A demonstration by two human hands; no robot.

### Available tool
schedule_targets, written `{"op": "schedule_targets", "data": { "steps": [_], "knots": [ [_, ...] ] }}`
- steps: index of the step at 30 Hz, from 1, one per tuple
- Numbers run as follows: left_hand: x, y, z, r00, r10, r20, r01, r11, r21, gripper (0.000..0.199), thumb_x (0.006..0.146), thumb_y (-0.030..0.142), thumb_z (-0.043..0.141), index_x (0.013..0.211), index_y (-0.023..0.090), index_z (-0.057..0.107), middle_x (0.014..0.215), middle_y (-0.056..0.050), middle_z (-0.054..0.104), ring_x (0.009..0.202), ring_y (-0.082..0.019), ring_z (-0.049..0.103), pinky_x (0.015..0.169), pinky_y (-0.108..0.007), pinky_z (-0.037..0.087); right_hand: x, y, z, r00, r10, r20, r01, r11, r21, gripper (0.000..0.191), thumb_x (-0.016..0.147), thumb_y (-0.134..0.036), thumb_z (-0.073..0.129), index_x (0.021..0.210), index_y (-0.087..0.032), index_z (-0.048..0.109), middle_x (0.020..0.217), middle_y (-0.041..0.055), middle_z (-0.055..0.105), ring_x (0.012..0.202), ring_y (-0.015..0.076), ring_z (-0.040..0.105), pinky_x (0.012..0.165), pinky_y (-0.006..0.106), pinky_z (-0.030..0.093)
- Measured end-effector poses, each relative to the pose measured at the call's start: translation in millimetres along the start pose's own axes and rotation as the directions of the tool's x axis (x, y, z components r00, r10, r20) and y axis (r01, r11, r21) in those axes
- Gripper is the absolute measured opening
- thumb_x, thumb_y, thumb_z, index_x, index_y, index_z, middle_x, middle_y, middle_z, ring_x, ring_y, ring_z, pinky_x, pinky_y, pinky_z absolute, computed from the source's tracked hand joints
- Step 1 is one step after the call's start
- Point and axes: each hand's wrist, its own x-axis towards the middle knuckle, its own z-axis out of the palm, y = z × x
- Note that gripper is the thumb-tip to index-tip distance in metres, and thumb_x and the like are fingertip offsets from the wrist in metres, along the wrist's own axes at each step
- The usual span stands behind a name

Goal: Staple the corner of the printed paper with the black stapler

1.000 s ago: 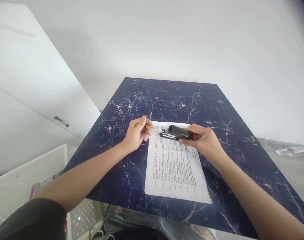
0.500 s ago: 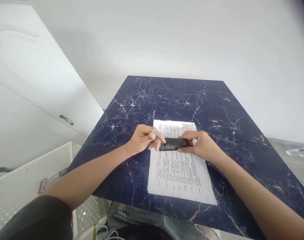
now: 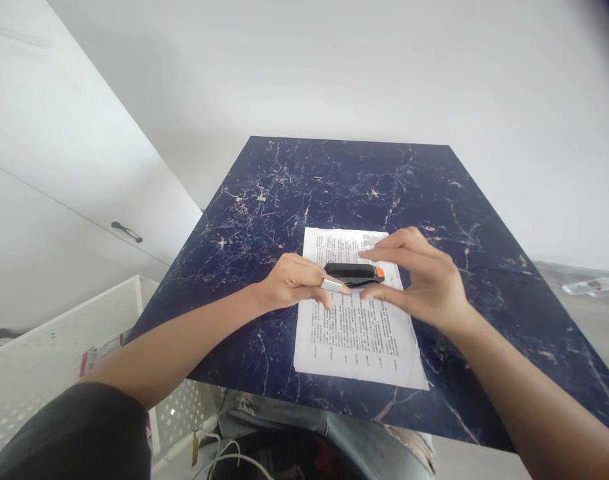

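A black stapler (image 3: 353,271) with an orange end lies on a printed sheet of paper (image 3: 357,347). My left hand (image 3: 299,281) is at the stapler's left end, its fingers closed on a small silver-grey strip of staples (image 3: 332,285). My right hand (image 3: 424,277) is spread around the stapler's orange end, thumb on the near side and fingers on the far side, with a gap to the stapler. Whether my left fingers touch the stapler I cannot tell.
The papers lie on a dark blue marble-patterned table (image 3: 329,173). A small grey piece (image 3: 261,198) rests toward its far left. Below the left edge stands a white perforated basket (image 3: 59,353). White cables (image 3: 224,453) hang near my legs, and a clear plastic item (image 3: 591,287) lies off to the right.
My right hand has let go of the stapler and opened. The stapler now looks closed and lies on the paper. My left hand has shifted slightly right with the strip. The view tilted slightly.
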Motion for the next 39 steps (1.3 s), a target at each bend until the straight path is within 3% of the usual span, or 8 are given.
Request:
{"op": "schedule_targets", "data": {
  "steps": [5,11,17,23,29,35,37,39],
  "knots": [
    [0,-6,3.9,0.988,0.154,-0.022,-0.151,0.983,0.104,0.033,0.095,0.053,0.07,0.082,0.027,0.084,0.082,-0.006,0.081,0.061,-0.015,0.073,0.058,-0.026,0.058,-1,-37,19,0.995,-0.095,0.002,0.095,0.995,0.014,0.023,0.092,-0.04,0.08,0.114,-0.036,0.079,0.093,0.0029,0.073,0.081,0.0218,0.067,0.076,0.043,0.053],
    [1,-7,11.0,0.925,0.376,-0.052,-0.361,0.914,0.187,0.034,0.097,0.041,0.07,0.072,0.018,0.075,0.063,0.0,0.073,0.053,-0.009,0.069,0.05,-0.018,0.053,3,-43,28,0.962,-0.216,-0.168,0.227,0.972,0.053,0.026,0.091,-0.015,0.077,0.115,-0.026,0.076,0.089,0.003,0.072,0.074,0.0174,0.064,0.066,0.037,0.052],
    [2,-3,10.2,0.923,0.383,0.039,-0.377,0.88,0.29,0.031,0.101,0.028,0.067,0.071,0.018,0.065,0.059,0.003,0.069,0.051,-0.008,0.066,0.049,-0.02,0.05,3,-37,29,0.976,-0.17,-0.136,0.185,0.976,0.113,0.018,0.092,-0.016,0.077,0.108,-0.024,0.076,0.085,0.0034,0.07,0.074,0.018,0.061,0.066,0.037,0.051],
    [1,-6,9.6,0.882,0.455,0.124,-0.433,0.678,0.593,0.033,0.102,0.033,0.064,0.072,0.02,0.062,0.051,0.005,0.053,0.043,-0.009,0.052,0.042,-0.027,0.038,2,-29,31,0.972,-0.204,-0.119,0.217,0.97,0.111,0.013,0.092,-0.02,0.077,0.105,-0.023,0.075,0.084,0.0036,0.07,0.074,0.0181,0.06,0.065,0.038,0.05],
    [1,-2,9.3,0.86,0.509,0.048,-0.406,0.624,0.668,0.008,0.1,0.026,0.066,0.099,0.021,0.071,0.064,0.004,0.069,0.049,-0.008,0.062,0.046,-0.023,0.046,1,-24,28,0.967,-0.216,-0.137,0.227,0.971,0.069,0.017,0.093,-0.016,0.073,0.108,-0.025,0.075,0.087,0.0029,0.071,0.075,0.0178,0.061,0.067,0.038,0.052],
    [-1,1,4.4,0.855,0.518,-0.02,-0.366,0.631,0.684,0.023,0.098,0.023,0.068,0.121,0.027,0.07,0.074,0.006,0.076,0.053,-0.007,0.066,0.051,-0.021,0.053,4,-15,10,0.958,-0.234,-0.163,0.23,0.972,-0.042,0.02,0.091,-0.014,0.074,0.107,-0.027,0.077,0.087,0.0029,0.073,0.075,0.0193,0.064,0.066,0.038,0.053],
    [2,-3,-7.6,0.855,0.5,-0.141,-0.257,0.642,0.722,0.017,0.1,0.022,0.064,0.114,0.027,0.072,0.069,0.006,0.074,0.05,-0.007,0.064,0.049,-0.02,0.05,5,1,-1,0.961,-0.155,-0.229,0.135,0.986,-0.099,0.019,0.09,-0.018,0.076,0.105,-0.029,0.079,0.088,0.0026,0.074,0.078,0.0203,0.066,0.066,0.037,0.054],
    [6,-8,-30.8,0.825,0.438,-0.357,-0.031,0.665,0.746,0.016,0.103,0.023,0.059,0.107,0.025,0.074,0.069,0.004,0.073,0.051,-0.007,0.064,0.048,-0.02,0.049,3,29,-13,0.944,-0.01,-0.329,-0.046,0.985,-0.164,0.014,0.09,-0.025,0.076,0.103,-0.03,0.08,0.088,0.0029,0.074,0.078,0.0211,0.066,0.067,0.037,0.054]
  ]
}}
